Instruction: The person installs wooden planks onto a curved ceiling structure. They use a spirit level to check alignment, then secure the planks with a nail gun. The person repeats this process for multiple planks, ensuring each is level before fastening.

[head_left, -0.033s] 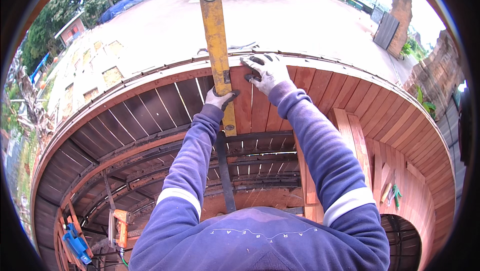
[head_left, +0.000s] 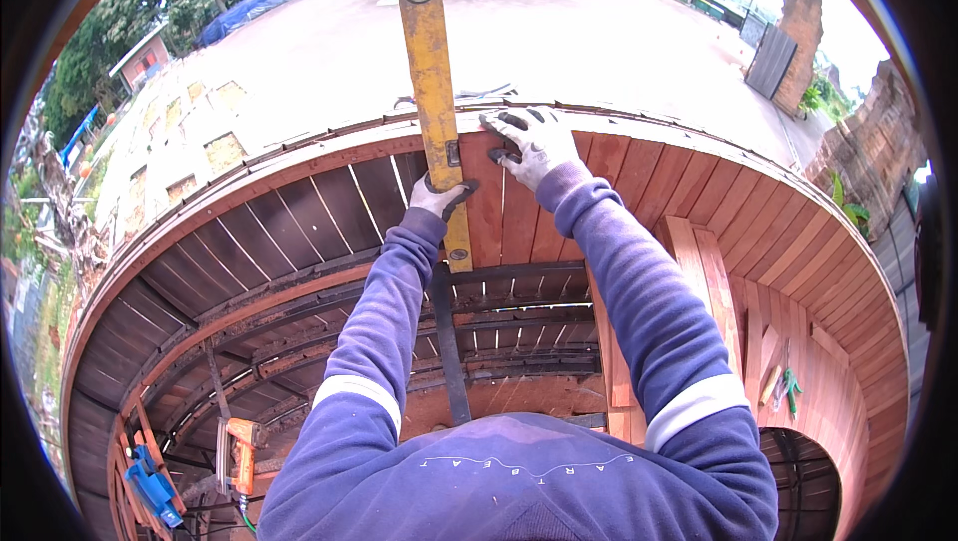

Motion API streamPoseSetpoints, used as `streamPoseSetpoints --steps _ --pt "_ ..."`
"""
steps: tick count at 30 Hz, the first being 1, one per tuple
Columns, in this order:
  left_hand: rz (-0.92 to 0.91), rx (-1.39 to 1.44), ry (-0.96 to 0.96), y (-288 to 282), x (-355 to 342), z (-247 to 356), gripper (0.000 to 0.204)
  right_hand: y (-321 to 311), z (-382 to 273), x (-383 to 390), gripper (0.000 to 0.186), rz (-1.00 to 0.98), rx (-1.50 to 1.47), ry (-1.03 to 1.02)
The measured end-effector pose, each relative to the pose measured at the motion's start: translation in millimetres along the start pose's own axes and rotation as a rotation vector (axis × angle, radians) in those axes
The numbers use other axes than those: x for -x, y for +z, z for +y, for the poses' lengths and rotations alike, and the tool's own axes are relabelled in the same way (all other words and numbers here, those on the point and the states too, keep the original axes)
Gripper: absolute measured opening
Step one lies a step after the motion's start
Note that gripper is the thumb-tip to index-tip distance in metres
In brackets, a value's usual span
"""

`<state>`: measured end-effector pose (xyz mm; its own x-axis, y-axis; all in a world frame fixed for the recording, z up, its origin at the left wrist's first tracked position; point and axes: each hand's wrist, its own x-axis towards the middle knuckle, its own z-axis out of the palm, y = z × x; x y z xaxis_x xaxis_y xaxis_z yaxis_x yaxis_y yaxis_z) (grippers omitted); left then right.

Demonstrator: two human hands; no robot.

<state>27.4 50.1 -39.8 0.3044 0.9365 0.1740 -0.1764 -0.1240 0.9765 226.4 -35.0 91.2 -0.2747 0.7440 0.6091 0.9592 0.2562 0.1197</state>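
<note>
My left hand [head_left: 439, 198], in a light work glove with dark fingertips, is closed around the lower part of a scuffed yellow spirit level [head_left: 431, 72]. The level stands nearly upright against the curved wall, its top rising past the rim and out of the picture. Beside it, my right hand [head_left: 537, 145] wears a matching glove and lies at the top edge of the reddish wooden planks [head_left: 486, 204]. Its fingers point left and are bent, with the thumb apart from them. Whatever its fingertips touch on the edge is hard to make out.
Dark slats [head_left: 289, 227] with gaps line the wall on the left. An orange nail gun [head_left: 240, 453] with a green hose hangs lower left, near a blue tool [head_left: 152, 489]. Loose boards [head_left: 704, 271] lean on the right, with a green-handled tool [head_left: 791, 388] beyond.
</note>
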Motion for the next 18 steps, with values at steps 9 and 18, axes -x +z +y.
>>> streamPoseSetpoints --steps 9,18 --pt "0.007 -0.015 0.016 0 0 -1 0.031 -10 -1 -3 0.084 -0.134 -0.083 0.107" --pt "-0.006 0.048 -0.006 7 8 16 0.026 -14 11 -4 0.073 -0.223 -0.15 0.051"
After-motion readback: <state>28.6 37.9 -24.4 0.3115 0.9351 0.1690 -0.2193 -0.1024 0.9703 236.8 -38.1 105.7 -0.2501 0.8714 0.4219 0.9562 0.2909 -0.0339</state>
